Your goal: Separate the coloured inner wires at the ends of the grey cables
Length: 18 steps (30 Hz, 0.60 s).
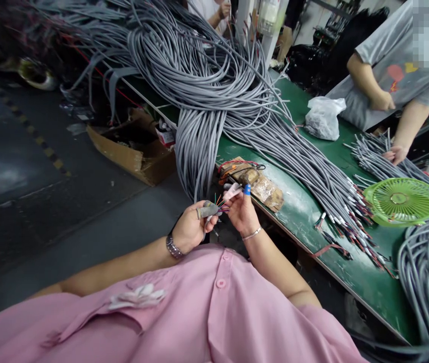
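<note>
My left hand point(192, 227) is closed around the end of a grey cable point(209, 209), held off the table's near edge. Thin coloured wires point(220, 201) fan out from the cable's stripped end. My right hand point(242, 207) pinches those wires with its taped fingertips; one tip wears blue tape. A watch sits on my left wrist and a thin bracelet on my right. Both hands hover over the floor, just left of the green table point(301, 206).
A huge heap of grey cables point(207, 75) covers the table and drapes over its edge. A green fan guard point(401, 200), a white plastic bag point(323, 117) and a taped block point(263, 189) lie there. Another person point(396, 75) works opposite. A cardboard box point(135, 146) sits on the floor.
</note>
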Tool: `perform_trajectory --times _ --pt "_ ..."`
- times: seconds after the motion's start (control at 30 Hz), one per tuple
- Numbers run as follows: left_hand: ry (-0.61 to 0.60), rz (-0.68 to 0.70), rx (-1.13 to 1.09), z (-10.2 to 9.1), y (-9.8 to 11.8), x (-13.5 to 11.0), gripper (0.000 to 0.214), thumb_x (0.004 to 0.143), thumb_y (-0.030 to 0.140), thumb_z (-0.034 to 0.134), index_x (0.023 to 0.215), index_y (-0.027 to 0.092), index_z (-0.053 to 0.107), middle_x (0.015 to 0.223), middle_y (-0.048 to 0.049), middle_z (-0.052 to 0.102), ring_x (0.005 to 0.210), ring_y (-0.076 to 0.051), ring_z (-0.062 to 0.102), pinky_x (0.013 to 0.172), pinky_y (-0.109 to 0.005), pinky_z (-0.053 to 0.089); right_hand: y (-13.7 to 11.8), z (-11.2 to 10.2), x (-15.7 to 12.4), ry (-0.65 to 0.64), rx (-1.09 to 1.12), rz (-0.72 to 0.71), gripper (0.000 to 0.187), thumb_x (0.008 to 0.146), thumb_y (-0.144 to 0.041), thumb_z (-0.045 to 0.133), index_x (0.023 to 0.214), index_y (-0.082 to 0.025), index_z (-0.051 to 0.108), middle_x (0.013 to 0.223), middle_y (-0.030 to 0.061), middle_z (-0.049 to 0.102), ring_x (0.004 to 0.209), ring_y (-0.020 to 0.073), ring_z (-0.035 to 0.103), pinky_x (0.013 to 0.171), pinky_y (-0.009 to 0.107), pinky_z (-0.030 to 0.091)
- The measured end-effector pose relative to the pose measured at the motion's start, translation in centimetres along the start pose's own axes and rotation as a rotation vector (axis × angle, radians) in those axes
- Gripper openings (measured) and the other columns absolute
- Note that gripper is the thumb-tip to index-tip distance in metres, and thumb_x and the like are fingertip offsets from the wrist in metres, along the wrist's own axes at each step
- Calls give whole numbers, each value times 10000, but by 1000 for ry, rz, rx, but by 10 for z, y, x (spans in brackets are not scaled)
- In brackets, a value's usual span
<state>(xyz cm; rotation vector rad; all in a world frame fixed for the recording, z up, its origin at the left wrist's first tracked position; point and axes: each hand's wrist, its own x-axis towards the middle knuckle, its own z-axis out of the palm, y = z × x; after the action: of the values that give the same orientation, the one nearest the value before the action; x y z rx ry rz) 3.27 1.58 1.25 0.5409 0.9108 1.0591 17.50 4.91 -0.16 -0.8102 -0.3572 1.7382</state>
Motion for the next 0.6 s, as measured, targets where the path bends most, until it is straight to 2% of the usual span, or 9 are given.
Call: perform_trajectory --times 0.1,0.23,0.5,0.6 --pt "1 34 -6 -2 1 -6 133 687 239 683 717 151 588 515 3 584 412 -79 466 358 -168 306 -3 0 -5 -38 -7 21 434 866 -586 511 862 -179 660 789 30 679 642 111 582 559 215 479" --pt "17 69 -30 -1 2 -9 110 693 227 674 711 150 598 533 -2 596 426 -80 477 364 -169 320 -5 2 -8 -23 -67 -72 278 853 -433 610 894 -166 676 805 20 673 613 86 546 545 188 476" --pt "-5 56 -38 3 -2 -3 92 707 218 667 714 150 606 534 -2 597 421 -77 473 364 -169 317 6 -6 1 -16 -158 -212 455 846 -589 538 880 -156 676 800 43 658 597 89 509 518 195 440" --pt "-2 55 -47 3 -3 -1 101 699 220 676 720 152 605 536 -3 601 419 -80 475 361 -172 312 9 -8 6 -29 -189 -215 476 847 -610 516 914 -169 681 765 26 634 562 83 462 505 197 407"
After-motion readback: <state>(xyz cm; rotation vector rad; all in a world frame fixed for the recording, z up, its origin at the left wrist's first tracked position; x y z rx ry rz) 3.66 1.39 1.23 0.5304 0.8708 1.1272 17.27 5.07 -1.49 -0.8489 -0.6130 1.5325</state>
